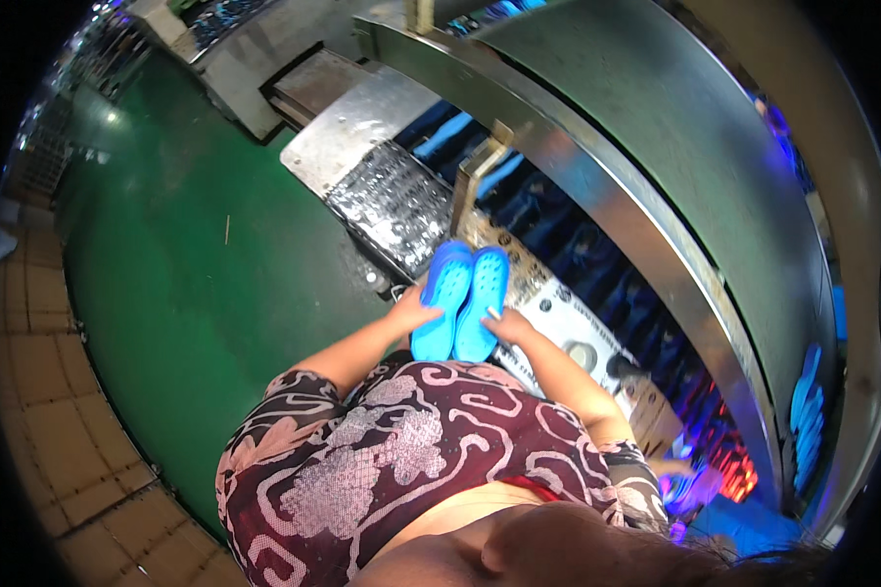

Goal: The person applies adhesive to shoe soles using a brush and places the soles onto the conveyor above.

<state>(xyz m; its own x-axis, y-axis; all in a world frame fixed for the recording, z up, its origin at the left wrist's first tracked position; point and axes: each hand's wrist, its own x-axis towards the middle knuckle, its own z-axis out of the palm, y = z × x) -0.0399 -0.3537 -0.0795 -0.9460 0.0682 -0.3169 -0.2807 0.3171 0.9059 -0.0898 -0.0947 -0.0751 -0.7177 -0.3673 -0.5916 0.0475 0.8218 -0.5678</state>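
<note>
Two blue clogs [479, 305], side by side, close before the patterned top [440, 421]; we note left grip [414, 312] clamped on one outer edge, right grip [511, 326] on the other (undersides hidden from us). Should either hold loosen, we judge a clog could slip toward the green floor [215, 284].

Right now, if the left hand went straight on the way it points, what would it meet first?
Past the left blue clog it holds, the left hand would likely meet the right blue clog beside it, though depth is unclear.
</note>
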